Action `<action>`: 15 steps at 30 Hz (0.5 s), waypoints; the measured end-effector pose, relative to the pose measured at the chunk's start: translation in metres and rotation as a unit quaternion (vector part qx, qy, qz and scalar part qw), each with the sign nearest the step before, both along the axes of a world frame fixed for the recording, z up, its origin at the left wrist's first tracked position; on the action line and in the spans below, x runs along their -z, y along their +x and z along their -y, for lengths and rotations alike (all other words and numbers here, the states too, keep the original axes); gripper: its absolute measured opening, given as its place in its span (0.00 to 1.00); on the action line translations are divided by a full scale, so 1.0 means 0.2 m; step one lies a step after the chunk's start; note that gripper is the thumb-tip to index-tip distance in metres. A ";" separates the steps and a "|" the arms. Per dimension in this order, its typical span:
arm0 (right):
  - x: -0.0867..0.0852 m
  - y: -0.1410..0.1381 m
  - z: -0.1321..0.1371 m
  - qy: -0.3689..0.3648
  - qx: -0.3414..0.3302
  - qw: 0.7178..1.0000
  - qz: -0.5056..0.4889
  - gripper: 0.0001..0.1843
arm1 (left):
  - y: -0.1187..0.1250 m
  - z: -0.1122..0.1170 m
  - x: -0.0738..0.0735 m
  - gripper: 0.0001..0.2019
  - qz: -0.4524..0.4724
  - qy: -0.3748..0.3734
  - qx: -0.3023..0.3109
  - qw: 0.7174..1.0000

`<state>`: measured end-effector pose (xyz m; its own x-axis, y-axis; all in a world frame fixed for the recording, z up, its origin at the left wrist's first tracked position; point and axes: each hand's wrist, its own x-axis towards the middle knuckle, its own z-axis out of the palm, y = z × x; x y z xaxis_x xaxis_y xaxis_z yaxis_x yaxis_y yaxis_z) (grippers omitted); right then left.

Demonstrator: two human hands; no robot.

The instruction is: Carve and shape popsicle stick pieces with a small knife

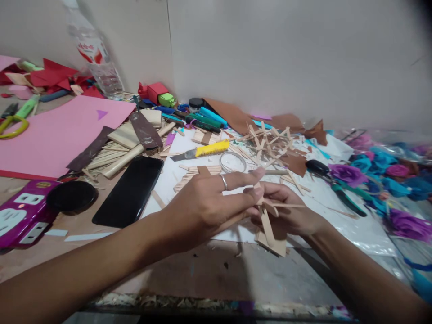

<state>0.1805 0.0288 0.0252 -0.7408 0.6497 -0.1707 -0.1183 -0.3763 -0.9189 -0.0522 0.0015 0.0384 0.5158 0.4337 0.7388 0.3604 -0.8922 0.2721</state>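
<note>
Between my two hands is a small piece of crossed wooden craft sticks (267,227), held over the near edge of the white paper (158,191). The fingers of my left hand (205,200), with a ring on one, pinch it from above. From the right, my right hand (286,207) curls its fingers around the same sticks, partly hidden behind them. Just below lies a flat wooden piece (275,246). A row of thin sticks (189,177) and a roll of clear tape (232,162) sit beyond my left hand.
A yellow utility knife (211,150) lies with its blade out. Left are a black phone (130,191), a purple power strip (25,211) and pink paper (67,135). A heap of crossed sticks (266,141) stands behind; pliers (351,198) and paper flowers (410,225) are right.
</note>
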 end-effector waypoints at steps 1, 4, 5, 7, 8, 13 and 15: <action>0.00 0.00 0.00 0.001 0.003 1.000 0.001 0.20 | 0.00 0.00 0.00 0.12 -0.001 0.001 -0.006 1.000; 0.01 0.00 0.01 -0.021 0.001 1.000 -0.014 0.18 | 0.00 0.01 0.00 0.12 -0.002 -0.005 -0.013 1.000; 0.02 0.00 0.01 -0.031 -0.005 0.999 -0.023 0.17 | 0.00 0.01 0.01 0.12 -0.001 -0.007 -0.013 1.000; 0.03 0.00 0.01 -0.046 -0.026 0.998 -0.035 0.16 | 0.00 0.01 0.01 0.11 -0.001 -0.010 -0.008 1.000; 0.03 0.00 0.00 -0.052 -0.038 0.997 -0.038 0.15 | -0.01 0.00 0.01 0.11 -0.003 -0.012 -0.004 1.000; 0.02 0.00 0.00 -0.073 -0.091 0.992 -0.055 0.18 | 0.00 -0.01 0.01 0.09 0.012 -0.026 0.021 0.999; 0.00 0.00 0.00 -0.084 -0.112 0.988 -0.063 0.19 | 0.00 -0.01 0.00 0.09 0.018 -0.028 0.030 0.999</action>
